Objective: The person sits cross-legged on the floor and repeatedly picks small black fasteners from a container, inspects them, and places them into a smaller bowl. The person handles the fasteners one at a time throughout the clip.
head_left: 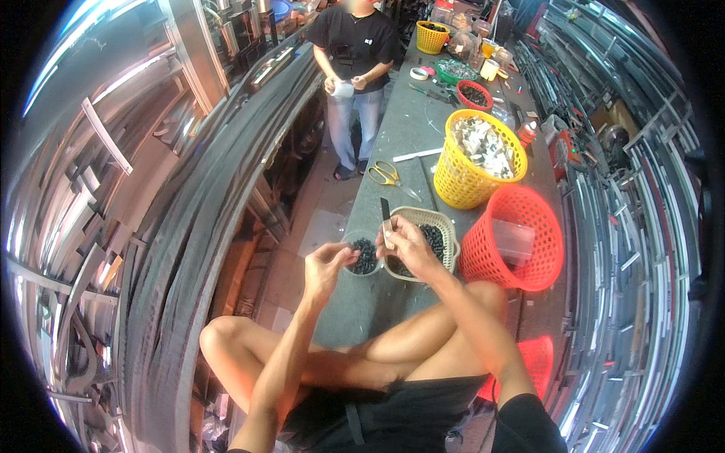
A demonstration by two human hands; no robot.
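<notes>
My right hand (408, 243) is closed around a slim flat blade-like tool (386, 210), black at its upper end and metallic lower down. It is held upright over the left side of a cream plastic basket (451, 226) with small black pieces (432, 238) inside. My left hand (326, 264) has its thumb and fingertips pinched together at the left rim of a clear round tub (364, 273). Whatever lies between those fingertips is too small to make out. More small black pieces (365, 253) fill the tub, which stands just left of the basket.
Yellow-handled scissors (387, 175) lie beyond the basket. A yellow basket (457, 185) of pale scraps and a red basket (483, 264) stand to the right. Another person (353, 45) stands at the far left of the bench. Metal strips (226, 181) line both sides.
</notes>
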